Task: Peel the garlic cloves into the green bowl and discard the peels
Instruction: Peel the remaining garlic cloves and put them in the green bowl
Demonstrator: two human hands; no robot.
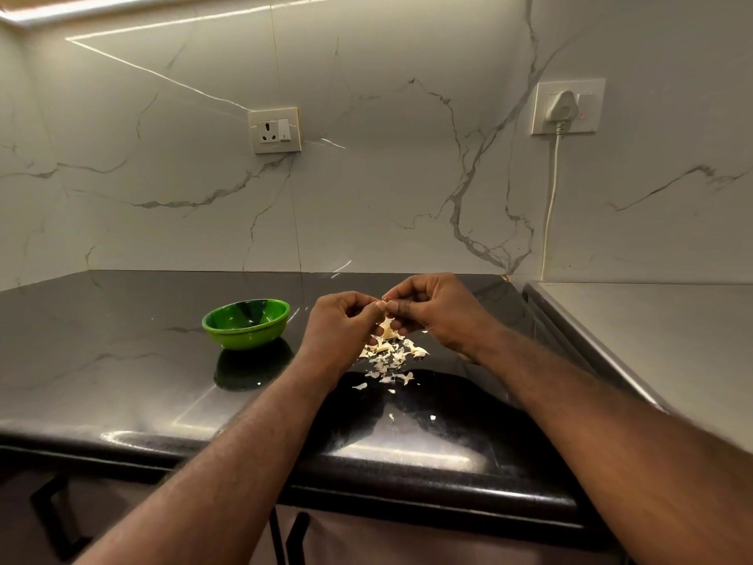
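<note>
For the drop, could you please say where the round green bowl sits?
Head view: the round green bowl sits on the glossy black countertop, just left of the left hand.

Glossy black stone counter [122,360], shiny green bowl [244,336], papery peels [387,360].

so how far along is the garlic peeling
Partly done: loose peels litter the counter, and the green bowl shows only pale specks. In hand: left hand and right hand pinch a half-skinned clove. Left: binning the peels.
</note>
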